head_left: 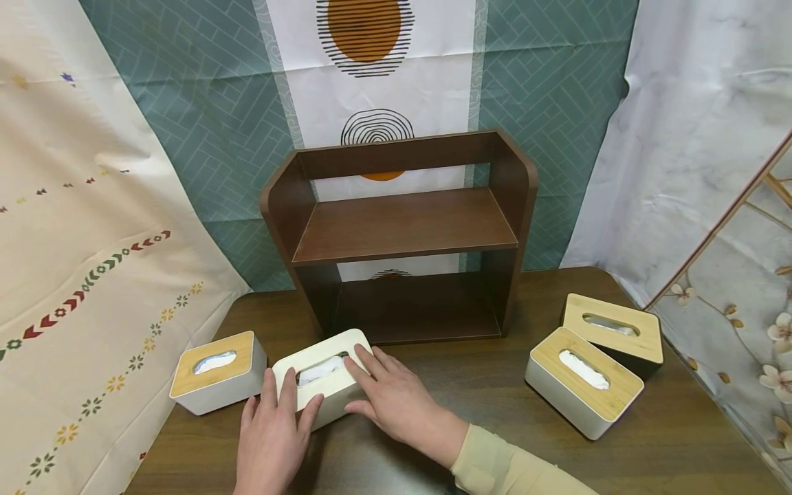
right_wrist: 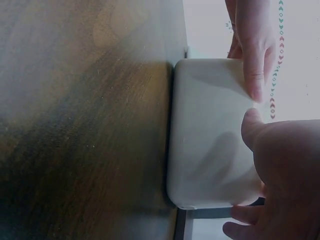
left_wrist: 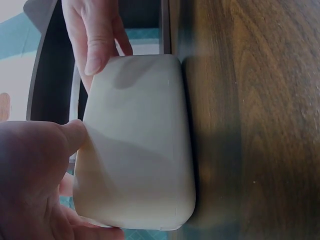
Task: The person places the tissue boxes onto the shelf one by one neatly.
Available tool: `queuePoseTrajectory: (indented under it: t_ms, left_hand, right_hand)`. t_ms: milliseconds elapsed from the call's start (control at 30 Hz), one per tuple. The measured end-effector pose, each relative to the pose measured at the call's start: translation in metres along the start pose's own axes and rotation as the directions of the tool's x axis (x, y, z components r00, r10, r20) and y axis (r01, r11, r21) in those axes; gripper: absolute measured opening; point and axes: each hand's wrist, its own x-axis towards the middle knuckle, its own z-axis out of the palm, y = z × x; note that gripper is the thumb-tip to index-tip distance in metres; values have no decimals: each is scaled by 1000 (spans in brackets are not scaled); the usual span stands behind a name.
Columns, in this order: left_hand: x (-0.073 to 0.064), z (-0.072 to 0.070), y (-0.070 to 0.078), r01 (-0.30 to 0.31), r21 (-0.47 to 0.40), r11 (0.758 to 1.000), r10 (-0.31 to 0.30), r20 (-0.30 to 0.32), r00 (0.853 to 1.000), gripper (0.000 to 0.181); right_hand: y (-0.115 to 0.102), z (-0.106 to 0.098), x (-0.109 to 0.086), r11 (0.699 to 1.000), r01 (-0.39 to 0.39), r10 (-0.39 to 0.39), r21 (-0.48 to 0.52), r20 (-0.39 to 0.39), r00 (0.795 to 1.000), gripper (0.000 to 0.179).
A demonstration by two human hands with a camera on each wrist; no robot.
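Note:
A white tissue box (head_left: 315,354) with a pale lid and a long oval slot sits on the table before the shelf, slightly turned. White tissue shows in its slot. My left hand (head_left: 272,430) holds its left end, thumb at the front upper edge and fingers over the lid and end. At the opposite end, my right hand (head_left: 399,399) grips it with the thumb on the front and fingers across the top. Both wrist views show the box's plain front face (left_wrist: 135,140), its lower edge against the tabletop. Its back is hidden.
A dark brown two-tier shelf (head_left: 408,223) stands behind the box. Left of my hands is a tissue box with a wooden lid (head_left: 241,350). To the right, a white wood-lidded box (head_left: 557,368) touches a black wood-lidded one (head_left: 646,361). Curtains hang around the table (head_left: 458,426).

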Motion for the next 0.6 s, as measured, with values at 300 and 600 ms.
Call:
queuePoseTrajectory:
  t_ms: [300,600]
  left_hand:
    - [1,-1,0,30,2,1000,-30,49,998,68]
    - [1,-2,2,83,-43,996,-79,96,992,69]
  right_hand:
    - [1,0,0,999,23,-23,24,-14,1000,69]
    - [2,2,2,999,31,-31,-13,10,999,57]
